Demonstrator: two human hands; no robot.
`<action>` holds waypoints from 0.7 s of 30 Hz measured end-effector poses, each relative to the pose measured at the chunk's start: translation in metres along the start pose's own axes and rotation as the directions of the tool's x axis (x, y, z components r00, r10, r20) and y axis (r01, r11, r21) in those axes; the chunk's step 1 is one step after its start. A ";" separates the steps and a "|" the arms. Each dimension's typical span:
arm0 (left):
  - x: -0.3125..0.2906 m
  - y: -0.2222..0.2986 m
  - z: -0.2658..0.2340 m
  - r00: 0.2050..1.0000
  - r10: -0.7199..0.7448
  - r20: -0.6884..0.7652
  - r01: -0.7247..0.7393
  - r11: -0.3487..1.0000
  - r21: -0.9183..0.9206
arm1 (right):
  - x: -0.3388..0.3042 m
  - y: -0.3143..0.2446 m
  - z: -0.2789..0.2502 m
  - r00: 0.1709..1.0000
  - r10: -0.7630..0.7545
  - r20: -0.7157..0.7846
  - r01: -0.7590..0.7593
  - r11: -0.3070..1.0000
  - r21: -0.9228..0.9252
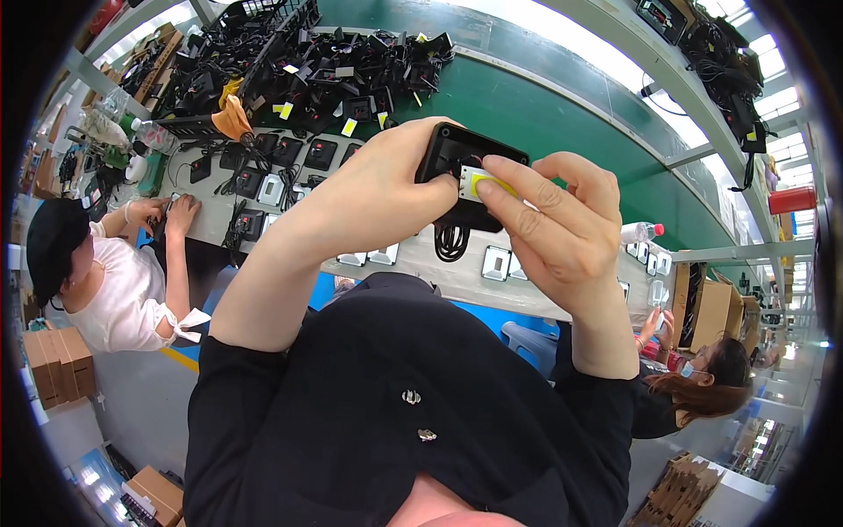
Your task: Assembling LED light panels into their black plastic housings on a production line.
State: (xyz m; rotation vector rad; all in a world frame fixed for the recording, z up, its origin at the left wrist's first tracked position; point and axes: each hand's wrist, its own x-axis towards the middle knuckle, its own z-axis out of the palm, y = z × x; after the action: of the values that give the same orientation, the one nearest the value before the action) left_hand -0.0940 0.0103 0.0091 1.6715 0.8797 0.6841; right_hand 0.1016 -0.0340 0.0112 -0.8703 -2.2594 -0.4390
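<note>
My left hand (408, 171) is closed round the side of a black rectangular lamp housing (479, 216), held above the bench with its hollow side facing me. Its thumb reaches over the rim onto a small white plate with a yellow face, which looks like an LED board (468, 182). The fingertips of my right hand (566, 220) pinch that board's other side, within the housing. A dark wire shows beside the board. A coiled black cable (451, 243) hangs or lies just below the housing; which one I cannot tell.
Black lamps with tangled cables (342, 75) are heaped at the far left. Silver-framed lamp parts (496, 262) and a red-capped bottle (639, 233) stand on the bench. One person (118, 272) works at left, another (694, 386) at right. A metal shelf beam (654, 79) crosses the upper right.
</note>
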 end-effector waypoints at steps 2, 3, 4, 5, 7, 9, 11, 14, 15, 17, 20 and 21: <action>-0.002 -0.003 -0.001 0.998 0.054 0.019 -0.054 0.999 0.000 | -0.003 0.000 0.001 0.999 0.038 -0.020 -0.037 0.998 0.042; -0.004 0.000 -0.003 0.998 -0.002 0.063 0.006 0.998 -0.065 | -0.004 -0.001 0.001 0.999 0.040 -0.019 -0.039 0.998 0.043; -0.005 0.002 -0.004 0.992 -0.054 0.110 0.068 0.990 -0.126 | -0.004 -0.003 0.001 0.996 0.086 -0.029 -0.082 0.991 0.102; -0.008 0.003 -0.003 0.992 -0.055 0.112 0.069 0.990 -0.126 | -0.005 -0.006 0.001 0.991 0.132 -0.037 -0.125 0.979 0.160; -0.015 0.006 -0.001 0.982 0.051 0.183 0.009 0.950 -0.311 | -0.007 -0.006 0.006 0.986 0.145 -0.088 -0.127 0.976 0.179; -0.017 0.008 0.002 0.975 0.087 0.203 -0.004 0.926 -0.377 | -0.008 -0.007 0.007 0.978 0.153 -0.139 -0.124 0.972 0.200; -0.019 0.009 0.007 0.982 0.101 0.161 -0.016 0.887 -0.462 | -0.009 -0.011 0.004 0.981 0.061 -0.186 -0.067 0.997 -0.028; -0.019 -0.001 0.004 0.984 0.110 0.143 -0.045 0.916 -0.398 | -0.009 -0.013 -0.004 0.985 -0.013 -0.173 -0.009 0.992 -0.125; -0.023 0.000 0.006 0.984 0.111 0.137 -0.048 0.917 -0.396 | -0.008 -0.013 -0.006 0.988 -0.035 -0.150 0.012 0.989 -0.148; -0.031 0.002 0.010 0.985 0.165 0.049 -0.127 0.889 -0.439 | -0.011 -0.014 -0.005 0.981 0.002 -0.192 -0.017 0.997 -0.080; -0.038 0.003 0.003 0.983 0.177 0.051 -0.152 0.934 -0.323 | -0.015 -0.015 -0.009 0.971 0.072 -0.228 -0.070 0.997 0.017; -0.041 0.006 0.001 0.992 0.096 0.082 -0.066 0.949 -0.309 | -0.015 -0.016 -0.012 0.970 0.092 -0.224 -0.085 0.996 0.041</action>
State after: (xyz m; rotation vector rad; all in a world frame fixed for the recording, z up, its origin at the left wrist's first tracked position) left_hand -0.1148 -0.0252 0.0145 1.4532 0.6041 0.7490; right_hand 0.1045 -0.0583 0.0084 -0.8561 -2.0066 -0.4373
